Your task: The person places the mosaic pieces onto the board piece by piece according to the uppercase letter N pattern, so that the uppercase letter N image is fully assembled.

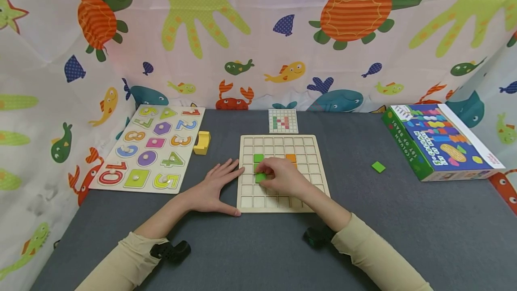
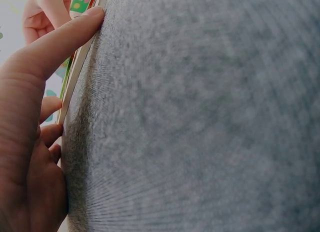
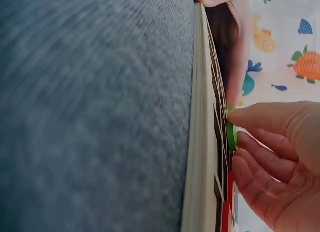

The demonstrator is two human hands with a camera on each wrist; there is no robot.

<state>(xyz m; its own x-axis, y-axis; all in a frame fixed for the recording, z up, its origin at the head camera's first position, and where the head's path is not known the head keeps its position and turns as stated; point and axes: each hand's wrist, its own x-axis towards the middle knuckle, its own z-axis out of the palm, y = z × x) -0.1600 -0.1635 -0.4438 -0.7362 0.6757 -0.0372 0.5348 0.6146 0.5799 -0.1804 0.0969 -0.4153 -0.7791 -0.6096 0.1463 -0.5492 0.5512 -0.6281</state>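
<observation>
A wooden grid board point(image 1: 278, 205) lies in the middle of the grey table. My right hand point(image 1: 282, 176) is over its left-centre squares, with thumb and fingertips pinching a green square tile point(image 3: 231, 136) at the board's surface. Another green tile point(image 1: 258, 158) sits in a square just above, and an orange tile point(image 1: 291, 158) shows farther right. Red tiles point(image 3: 229, 187) appear in the board in the right wrist view; in the head view the right hand hides them. My left hand point(image 1: 212, 187) is spread flat by the board's left edge, its thumb touching the lower left corner.
Behind the board lies a small pattern card point(image 1: 283, 121). On the left are a number-and-shape puzzle board point(image 1: 177, 181) and a yellow block point(image 1: 202, 143). A loose green tile point(image 1: 378, 167) and a colourful box point(image 1: 440, 143) lie to the right.
</observation>
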